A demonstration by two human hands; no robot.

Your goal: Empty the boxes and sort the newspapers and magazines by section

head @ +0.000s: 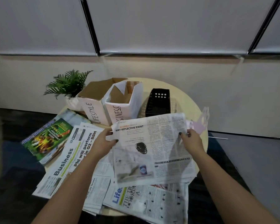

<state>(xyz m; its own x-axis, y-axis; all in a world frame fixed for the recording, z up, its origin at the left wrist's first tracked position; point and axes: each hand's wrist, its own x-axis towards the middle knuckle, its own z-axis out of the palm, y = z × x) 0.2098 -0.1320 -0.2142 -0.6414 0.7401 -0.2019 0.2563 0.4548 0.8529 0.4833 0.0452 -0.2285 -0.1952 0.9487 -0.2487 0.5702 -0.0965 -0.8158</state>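
— Where's the newspaper page [152, 147]?
— Lifted over the table's [199, 110] right half, long axis running near edge to far edge, headline end toward the boxes.
— Hands?
— Left hand [106, 141] and right hand [191, 139] pinch its far corners.

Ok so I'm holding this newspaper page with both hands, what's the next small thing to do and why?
Probably lower the held page onto the Business paper at your left. Both the left hand and the right hand grip its top edge, and its visible headline about the peso suggests business news. The BUSINESS box looks emptied, so it could go there later.
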